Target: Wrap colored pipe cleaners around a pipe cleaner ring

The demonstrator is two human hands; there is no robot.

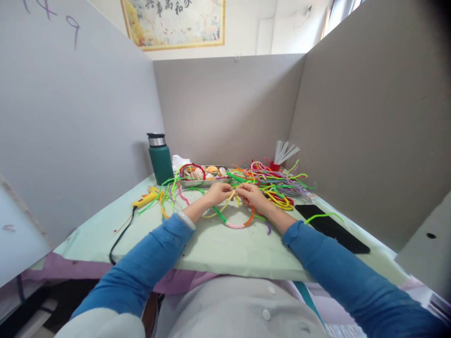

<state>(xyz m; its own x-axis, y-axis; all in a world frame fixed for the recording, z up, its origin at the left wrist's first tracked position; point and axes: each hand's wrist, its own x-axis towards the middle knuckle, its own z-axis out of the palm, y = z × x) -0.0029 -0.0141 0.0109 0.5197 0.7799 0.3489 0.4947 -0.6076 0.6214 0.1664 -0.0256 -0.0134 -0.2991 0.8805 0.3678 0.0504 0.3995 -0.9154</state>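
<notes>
A cloth-covered table [225, 253] held a green bottle [161, 164] and metal tray [206, 183]. Pipe cleaners [282, 180], a glue gun [143, 199] and black slab [331, 228] lay alongside.

Grey partitions [229, 103] enclosed the cloth-covered table [225, 256] on three sides; framed picture [192, 28] hung behind, bright window [343, 15] upper right.

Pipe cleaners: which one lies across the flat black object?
The lime-green pipe cleaner at the right; it alone crosses the flat black object, while the others visible lie off it.
</notes>
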